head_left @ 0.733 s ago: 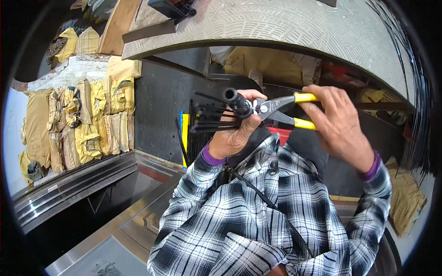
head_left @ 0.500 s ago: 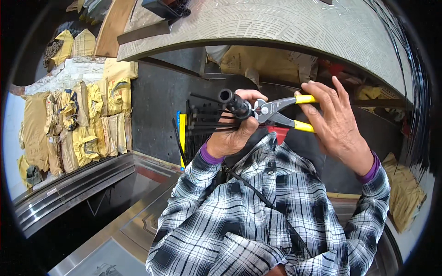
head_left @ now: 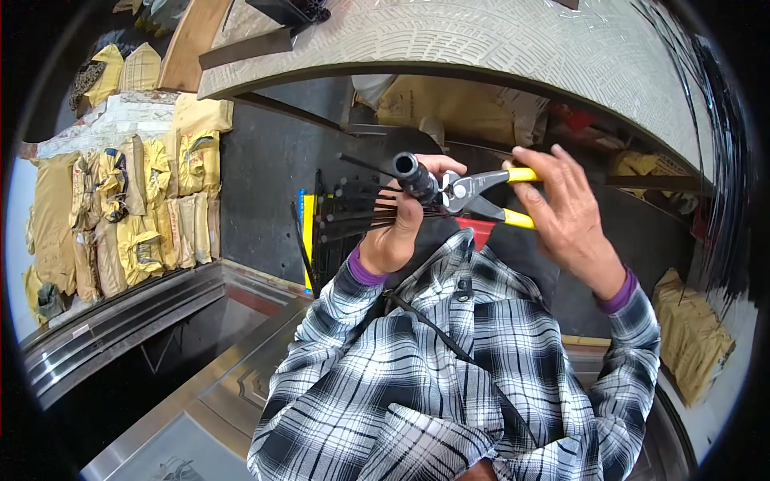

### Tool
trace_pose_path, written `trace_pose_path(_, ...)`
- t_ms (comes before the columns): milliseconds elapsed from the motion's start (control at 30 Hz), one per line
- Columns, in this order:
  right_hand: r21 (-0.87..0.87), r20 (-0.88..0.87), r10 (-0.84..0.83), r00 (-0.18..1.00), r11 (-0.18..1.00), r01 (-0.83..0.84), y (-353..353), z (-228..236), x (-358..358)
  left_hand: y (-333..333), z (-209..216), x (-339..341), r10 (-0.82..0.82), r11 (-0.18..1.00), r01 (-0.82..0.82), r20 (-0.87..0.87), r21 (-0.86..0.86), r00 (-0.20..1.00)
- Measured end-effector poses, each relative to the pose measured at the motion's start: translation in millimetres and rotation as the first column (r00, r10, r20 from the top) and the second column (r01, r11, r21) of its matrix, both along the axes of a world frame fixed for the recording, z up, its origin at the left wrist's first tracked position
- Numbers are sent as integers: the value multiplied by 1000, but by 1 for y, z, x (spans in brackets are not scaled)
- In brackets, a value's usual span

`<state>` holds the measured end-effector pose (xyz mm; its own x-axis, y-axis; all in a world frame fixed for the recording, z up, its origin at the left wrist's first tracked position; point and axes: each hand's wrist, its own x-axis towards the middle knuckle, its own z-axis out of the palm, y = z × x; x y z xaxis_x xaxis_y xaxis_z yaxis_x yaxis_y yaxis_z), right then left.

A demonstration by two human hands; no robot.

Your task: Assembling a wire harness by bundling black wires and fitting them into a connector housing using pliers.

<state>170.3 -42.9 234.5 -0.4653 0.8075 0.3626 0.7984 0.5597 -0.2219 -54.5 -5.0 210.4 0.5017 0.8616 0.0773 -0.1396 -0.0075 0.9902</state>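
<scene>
My left hand is wrapped round a bundle of thin black rods with knobbed ends, which fan out to the left. Joined to them is a black tube, its round open end facing up. My right hand grips a pair of pliers by the yellow handles, with the thumb between them and the handles spread apart. The metal jaws meet the side of the tube by my left fingertips. Exactly what sits between the jaws is too small to make out.
A patterned table curves across the far side, with a black box on it. Yellow-wrapped bundles are stacked at the left. Long black rods hang at the right rim. A metal-framed panel lies at the lower left.
The tube has shifted slightly right, nearer the pliers' pivot. My left thumb has drawn back to the left, and my right hand has moved a little left along with the handles.
</scene>
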Motion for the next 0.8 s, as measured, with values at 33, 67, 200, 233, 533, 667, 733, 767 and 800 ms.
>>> trace_pose_path(33, 8, 40, 8, 999, 1000, -9, 2, 7, 2, 0, 4, 1, 5, 1000, -5, 4, 4, 1000)
trace_pose_path(67, 17, 79, 18, 997, 1000, -19, 4, 11, 3, 0, 6, 2, 12, 1000, -12, 8, 8, 1000)
trace_pose_path(200, -73, -59, 15, 998, 997, -19, -3, -3, -3, -2, 5, 1, 78, 995, -77, -9, 58, 997)
trace_pose_path(233, -59, -128, -17, 992, 998, 9, -7, -12, -9, -2, 5, 3, 75, 995, -75, -1, 59, 997)
trace_pose_path(533, -485, -299, 74, 951, 847, -218, 2, 20, 15, -3, 12, 8, 136, 986, -125, -105, 106, 985)
trace_pose_path(667, -867, -449, -385, 806, -31, -498, 14, 53, 39, -5, 19, 17, 97, 993, -97, 9, 67, 995)
trace_pose_path(733, -660, -613, -466, 638, -141, -738, 7, 27, 37, 1, 20, 15, 45, 997, -47, 27, 62, 999)
trace_pose_path(767, -584, -626, -535, 567, -160, -796, 0, 12, 30, 4, 19, 11, -13, 999, 11, 29, 53, 999)
trace_pose_path(800, -506, -625, -607, 491, -164, -846, -10, 1, 21, 7, 19, 9, 1, 998, -4, 35, 62, 999)
